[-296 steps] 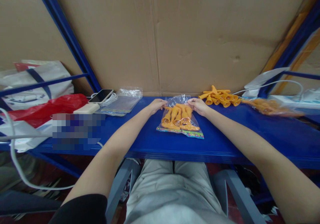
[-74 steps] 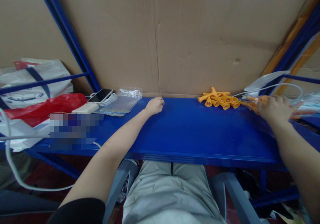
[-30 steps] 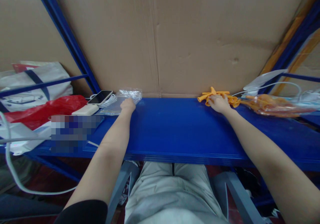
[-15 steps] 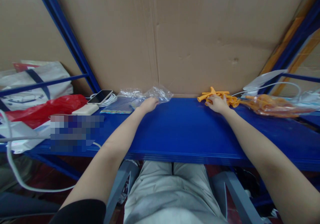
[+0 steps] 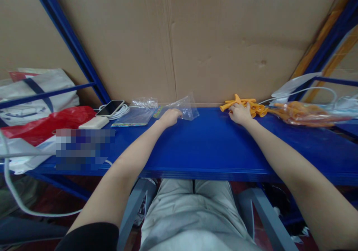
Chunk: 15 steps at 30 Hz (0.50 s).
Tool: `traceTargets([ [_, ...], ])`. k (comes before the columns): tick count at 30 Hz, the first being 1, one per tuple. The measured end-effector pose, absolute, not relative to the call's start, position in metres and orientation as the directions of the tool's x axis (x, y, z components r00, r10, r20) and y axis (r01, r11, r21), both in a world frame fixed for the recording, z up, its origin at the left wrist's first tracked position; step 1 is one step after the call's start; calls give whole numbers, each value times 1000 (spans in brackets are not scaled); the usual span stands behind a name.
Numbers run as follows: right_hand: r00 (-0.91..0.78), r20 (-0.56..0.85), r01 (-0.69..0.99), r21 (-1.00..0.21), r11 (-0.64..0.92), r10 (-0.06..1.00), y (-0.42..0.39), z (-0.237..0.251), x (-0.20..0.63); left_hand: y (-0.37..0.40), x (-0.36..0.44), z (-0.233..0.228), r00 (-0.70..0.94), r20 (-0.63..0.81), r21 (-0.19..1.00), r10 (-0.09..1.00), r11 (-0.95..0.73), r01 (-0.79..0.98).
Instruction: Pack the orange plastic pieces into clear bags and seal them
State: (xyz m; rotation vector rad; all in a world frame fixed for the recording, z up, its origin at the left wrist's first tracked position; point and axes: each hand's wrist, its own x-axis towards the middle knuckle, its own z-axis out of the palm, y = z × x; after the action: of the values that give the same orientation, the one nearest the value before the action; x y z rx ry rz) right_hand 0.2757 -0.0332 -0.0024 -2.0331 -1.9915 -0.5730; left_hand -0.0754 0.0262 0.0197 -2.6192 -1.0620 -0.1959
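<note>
My left hand [image 5: 170, 118] is closed on a clear plastic bag [image 5: 189, 109], which sticks out to the right of the fingers. More clear plastic bags [image 5: 134, 113] with a coloured strip along the edge lie just left of it. At the right, my right hand [image 5: 240, 113] rests over a pile of orange plastic horn-shaped pieces [image 5: 258, 110], its fingers curled onto them. The fingertips are partly hidden among the pieces. Farther right sits a clear bag filled with similar orange pieces [image 5: 302, 113].
Both hands are above a blue table [image 5: 207, 146] backed by a cardboard wall [image 5: 207, 46]. On the left are a phone [image 5: 112, 108], a white cable, a white box [image 5: 94, 123], a red plastic bag [image 5: 64, 118] and a cloth bag [image 5: 61, 83]. Blue posts rise on both sides.
My left hand has moved slightly right, drawing its plastic bag away from the other bags, and the bag is more spread out. My right hand has shifted a little over the orange pile.
</note>
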Motion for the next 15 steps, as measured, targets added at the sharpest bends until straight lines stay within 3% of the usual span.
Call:
traceTargets([
  [4,29,424,987,132,-93,905,-37,4,266,23,-73,18,602,230,-211,765,-564,798],
  [8,90,412,981,120,-152,907,-41,10,260,24,-71,9,475,220,-77,852,-470,879],
  [11,161,407,975,76,-209,899,-43,13,258,25,-68,3,367,47,-15,929,-367,930],
  [15,299,339,951,-27,-309,892,-43,15,258,25,-67,3,327,-106,-12,939,-330,944],
])
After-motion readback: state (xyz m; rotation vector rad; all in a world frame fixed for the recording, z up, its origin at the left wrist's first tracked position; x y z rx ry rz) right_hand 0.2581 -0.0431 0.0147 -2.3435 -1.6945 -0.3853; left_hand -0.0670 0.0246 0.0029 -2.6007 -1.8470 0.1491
